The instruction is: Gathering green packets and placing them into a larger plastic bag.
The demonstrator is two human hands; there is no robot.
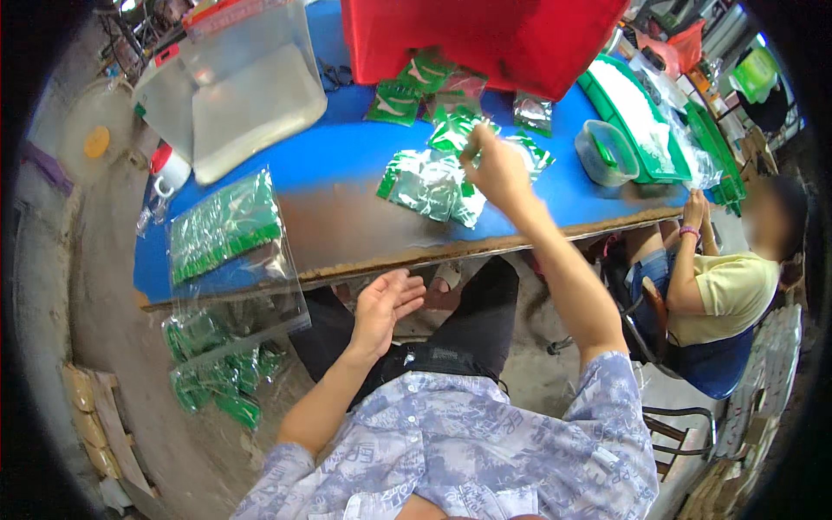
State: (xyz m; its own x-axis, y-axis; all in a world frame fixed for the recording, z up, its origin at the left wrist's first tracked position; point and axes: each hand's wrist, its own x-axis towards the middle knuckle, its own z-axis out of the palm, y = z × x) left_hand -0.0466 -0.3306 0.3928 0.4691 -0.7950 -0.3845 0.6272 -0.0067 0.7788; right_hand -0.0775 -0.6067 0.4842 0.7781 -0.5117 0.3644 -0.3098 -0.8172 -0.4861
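Note:
My right hand (500, 166) is over a pile of small green-and-clear plastic packets (425, 186) on the blue table. Its fingers are curled together; whatever they may hold is hidden against the packets. My left hand (386, 305) is just off the table's front edge, above my lap, palm turned up and fingers stretched out, with nothing in it. To its left, a large clear plastic bag (227, 227) filled with rows of green packets lies on the table, its end hanging over the edge. More green packets (423, 74) lie against the red bin (485, 39).
A clear bin (251, 113) and a red-and-white mug (169, 169) stand at the left. At the right are a clear tub (605, 154) and a green tray (637, 108) of white pieces. Bagged packets (225, 373) sit low at left. A person (719, 282) sits at right.

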